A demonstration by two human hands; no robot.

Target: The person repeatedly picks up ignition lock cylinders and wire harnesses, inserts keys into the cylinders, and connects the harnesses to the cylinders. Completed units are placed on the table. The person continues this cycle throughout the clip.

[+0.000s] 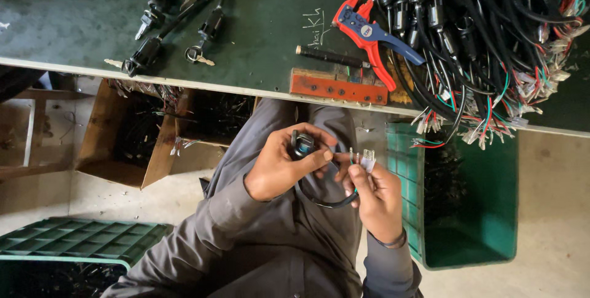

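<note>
Over the lap, below the bench (74, 27) edge, the left hand (279, 169) closes its fingers (319, 150) around a black switch (301, 144), thumb pressed on its top. The right hand (375, 196) pinches a white plug (367, 161) between thumb and forefinger. A black cable (322, 201) loops beneath both hands, joining switch and plug.

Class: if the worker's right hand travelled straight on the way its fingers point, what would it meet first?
Probably the table edge, near the orange block; the right hand holds a white connector, and depth is unclear.
</note>
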